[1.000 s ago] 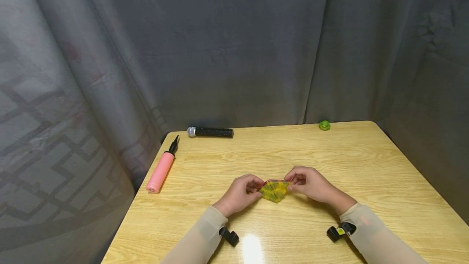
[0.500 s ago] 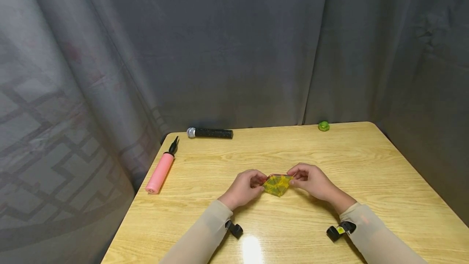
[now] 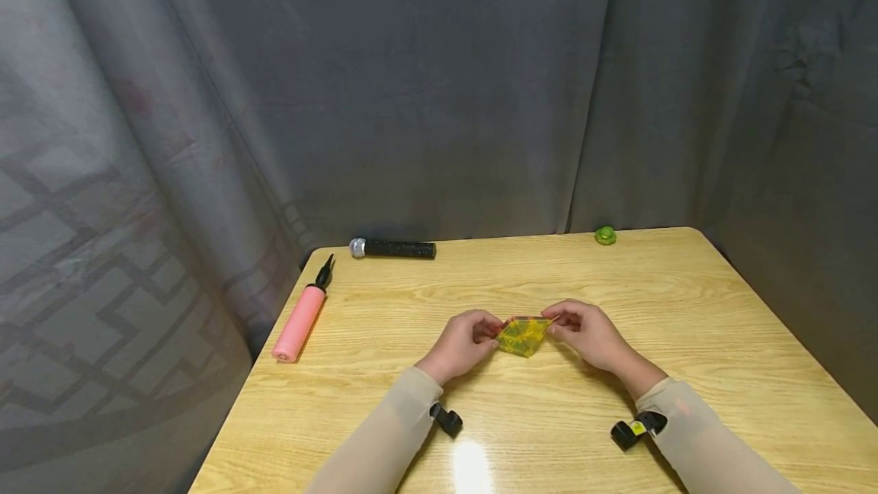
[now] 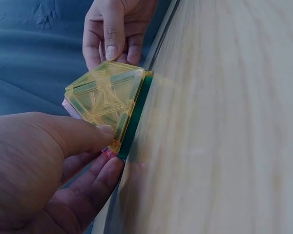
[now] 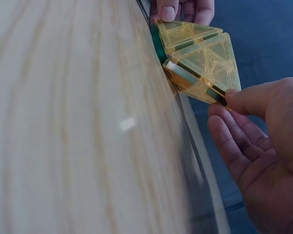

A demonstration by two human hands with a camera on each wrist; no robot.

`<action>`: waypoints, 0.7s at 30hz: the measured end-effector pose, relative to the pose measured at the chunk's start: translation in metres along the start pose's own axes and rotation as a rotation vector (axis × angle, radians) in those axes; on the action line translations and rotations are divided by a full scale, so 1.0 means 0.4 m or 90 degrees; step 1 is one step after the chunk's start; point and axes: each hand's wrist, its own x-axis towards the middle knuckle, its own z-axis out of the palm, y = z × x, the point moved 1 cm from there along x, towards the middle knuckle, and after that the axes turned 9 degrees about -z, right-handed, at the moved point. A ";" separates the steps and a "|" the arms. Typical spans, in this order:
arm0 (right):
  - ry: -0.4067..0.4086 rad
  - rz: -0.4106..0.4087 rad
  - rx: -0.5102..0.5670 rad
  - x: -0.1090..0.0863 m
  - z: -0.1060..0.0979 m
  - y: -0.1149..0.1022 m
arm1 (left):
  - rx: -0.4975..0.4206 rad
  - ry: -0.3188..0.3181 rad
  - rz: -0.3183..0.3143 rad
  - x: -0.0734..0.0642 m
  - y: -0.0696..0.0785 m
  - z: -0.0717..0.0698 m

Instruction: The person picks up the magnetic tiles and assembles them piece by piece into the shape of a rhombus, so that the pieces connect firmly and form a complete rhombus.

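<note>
Several see-through magnetic tiles (image 3: 524, 338), joined into one piece, are held between both hands over the middle of the table. Yellow triangles (image 4: 106, 97) face up; a green edge (image 4: 136, 117) and a little pink (image 4: 71, 109) show beneath them in the left wrist view. My left hand (image 3: 463, 344) pinches the left corner, thumb on the yellow face and fingers underneath. At the opposite corner, my right hand (image 3: 591, 336) pinches the piece between thumb and fingertips. A yellow tile (image 5: 185, 82) slants down from the piece's side in the right wrist view.
On the wooden table (image 3: 384, 311), a pink hand pump (image 3: 300, 322) with a black nozzle lies along the left edge. A black microphone (image 3: 399, 249) lies at the back left. A small green object (image 3: 606, 235) sits at the back right. Grey curtains (image 3: 439, 97) hang behind.
Both hands have moved the tile piece slightly away from the body and to the right. Both still grip it at its two sides.
</note>
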 end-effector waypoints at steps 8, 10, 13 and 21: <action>0.026 -0.004 0.004 0.000 0.001 0.006 | 0.000 0.008 -0.005 0.006 0.010 0.003; 0.026 -0.003 0.007 0.000 0.000 0.004 | -0.003 0.008 -0.006 0.007 0.010 0.004; 0.027 0.003 0.015 0.001 -0.002 0.000 | -0.005 0.007 -0.008 0.009 0.009 0.005; 0.025 0.004 0.020 0.001 -0.002 0.001 | -0.004 0.011 -0.006 0.010 0.007 0.003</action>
